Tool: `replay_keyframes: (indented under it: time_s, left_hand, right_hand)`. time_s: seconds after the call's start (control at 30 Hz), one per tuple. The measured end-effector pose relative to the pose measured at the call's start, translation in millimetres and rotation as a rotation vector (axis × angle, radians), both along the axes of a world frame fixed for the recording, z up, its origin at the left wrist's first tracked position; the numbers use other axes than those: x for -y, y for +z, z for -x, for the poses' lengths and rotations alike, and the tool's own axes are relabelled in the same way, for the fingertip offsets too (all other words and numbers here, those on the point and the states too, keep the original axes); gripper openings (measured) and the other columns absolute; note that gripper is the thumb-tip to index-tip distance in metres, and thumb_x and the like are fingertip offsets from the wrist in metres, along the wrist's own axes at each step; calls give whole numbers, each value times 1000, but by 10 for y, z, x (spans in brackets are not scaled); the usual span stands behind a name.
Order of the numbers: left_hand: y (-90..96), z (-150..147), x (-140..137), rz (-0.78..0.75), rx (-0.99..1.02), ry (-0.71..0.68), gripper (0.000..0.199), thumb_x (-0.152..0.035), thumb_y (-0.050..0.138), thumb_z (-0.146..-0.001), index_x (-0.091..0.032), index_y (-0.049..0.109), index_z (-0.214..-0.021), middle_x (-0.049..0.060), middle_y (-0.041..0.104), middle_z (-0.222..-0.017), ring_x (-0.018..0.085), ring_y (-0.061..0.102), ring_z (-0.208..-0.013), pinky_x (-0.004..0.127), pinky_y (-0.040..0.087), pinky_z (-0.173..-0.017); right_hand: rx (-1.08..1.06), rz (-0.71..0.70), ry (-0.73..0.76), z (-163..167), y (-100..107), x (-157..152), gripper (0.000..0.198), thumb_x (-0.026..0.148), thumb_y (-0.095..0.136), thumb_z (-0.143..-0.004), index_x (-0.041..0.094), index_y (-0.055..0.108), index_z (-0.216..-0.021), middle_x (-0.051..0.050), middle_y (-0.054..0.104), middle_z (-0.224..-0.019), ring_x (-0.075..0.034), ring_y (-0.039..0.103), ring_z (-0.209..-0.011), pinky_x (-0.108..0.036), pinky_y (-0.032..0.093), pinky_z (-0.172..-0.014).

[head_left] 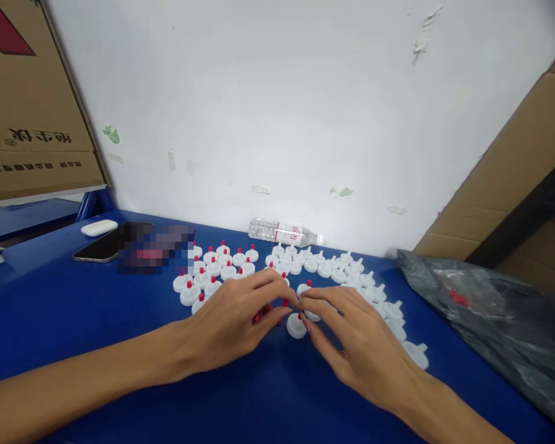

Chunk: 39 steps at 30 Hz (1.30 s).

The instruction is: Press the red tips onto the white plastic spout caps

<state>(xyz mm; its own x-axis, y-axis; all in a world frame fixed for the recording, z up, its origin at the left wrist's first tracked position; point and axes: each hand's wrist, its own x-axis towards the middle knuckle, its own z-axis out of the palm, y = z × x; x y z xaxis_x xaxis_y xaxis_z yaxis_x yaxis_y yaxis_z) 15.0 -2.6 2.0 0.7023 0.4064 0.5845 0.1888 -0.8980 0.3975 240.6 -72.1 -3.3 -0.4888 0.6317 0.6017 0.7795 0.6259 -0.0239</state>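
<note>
My left hand (234, 314) reaches in from the left, with thumb and index fingertips drawn close together. Whatever may be between them is too small to make out. My right hand (351, 333) meets it, its fingertips pinched at the red tip of a white nozzle cap (296, 327). Loose red tips (258, 317) lie partly hidden behind the left hand's fingers. White nozzle caps with red tips (213, 267) stand in a group to the left. Several white nozzle caps without red tips (338, 275) curve around behind and beside my right hand.
A clear plastic bottle (284, 232) lies on its side against the white wall (277, 111). On the blue table (120, 327), a phone (99, 246) and a white case (98, 228) sit at left. A grey plastic bag (504, 345) covers the right side. Cardboard boxes (32, 105) flank the table.
</note>
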Motion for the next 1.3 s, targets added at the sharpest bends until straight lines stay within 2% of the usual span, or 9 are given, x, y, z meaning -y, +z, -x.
replay_keyframes:
  time_s: [0.1, 0.2, 0.3, 0.4, 0.5, 0.67, 0.9, 1.03, 1.3]
  left_hand:
    - [0, 2, -20, -57, -13, 18, 16, -15, 50, -101, -21, 60, -112, 4, 64, -105, 14, 62, -91, 26, 52, -76]
    - [-3, 19, -62, -223, -54, 67, 20, -12, 50, -100, -20, 58, -116, 6, 64, -105, 17, 60, -92, 29, 53, -77]
    - [-9, 50, -142, -382, -109, 125, 24, -7, 49, -98, -17, 58, -118, 8, 64, -106, 20, 57, -94, 34, 52, -80]
    - [-18, 87, -249, -435, -155, 190, 23, -8, 47, -100, -15, 58, -118, 9, 64, -105, 21, 56, -94, 34, 51, -80]
    - [-11, 114, -338, -490, -220, 215, 21, -12, 42, -103, -14, 61, -111, 9, 65, -99, 21, 55, -89, 33, 49, -73]
    - [12, 127, -412, -437, -300, 251, 24, -21, 43, -105, -15, 65, -97, 8, 66, -93, 22, 53, -86, 32, 46, -71]
    - [-91, 145, -507, -324, -340, 268, 25, -22, 45, -105, -16, 69, -102, 8, 67, -92, 22, 57, -92, 35, 49, -80]
    - [-107, 137, -492, -298, -361, 253, 23, -22, 46, -105, -15, 68, -101, 8, 67, -94, 22, 59, -91, 38, 49, -86]
    - [-69, 106, -420, -265, -347, 266, 23, -25, 42, -106, -17, 63, -103, 7, 66, -94, 22, 56, -91, 35, 48, -78]
  right_hand:
    - [34, 44, -4, -3, -8, -7, 26, 17, 52, -97, 22, 62, -121, -11, 66, -128, -25, 63, -117, -48, 53, -97]
    - [60, 93, 5, -1, -14, -17, 23, 16, 52, -97, 22, 64, -116, -10, 64, -132, -24, 61, -122, -50, 51, -103]
    - [59, 109, -1, 5, -11, -21, 23, 16, 53, -97, 23, 64, -116, -9, 65, -131, -24, 63, -121, -51, 50, -104]
    - [51, 105, -12, 4, -3, -21, 27, 17, 54, -96, 25, 64, -121, -8, 66, -131, -24, 65, -118, -51, 50, -104]
    - [40, 102, -21, -8, 4, -23, 26, 19, 54, -97, 25, 63, -121, -7, 67, -129, -24, 65, -116, -51, 50, -104]
    - [23, 116, -22, -21, -1, -33, 25, 19, 52, -99, 25, 63, -121, -7, 69, -123, -24, 65, -112, -51, 48, -102]
    - [33, 131, -38, -47, 26, -48, 23, 18, 50, -100, 23, 61, -120, -5, 71, -116, -21, 66, -106, -48, 45, -102]
    - [63, 71, -104, -125, 82, -77, 22, 18, 47, -101, 22, 64, -115, -6, 72, -107, -23, 66, -98, -47, 45, -97]
    - [176, 10, -257, -238, 123, -126, 19, 24, 51, -100, 20, 68, -108, -5, 74, -96, -24, 67, -92, -48, 43, -96]
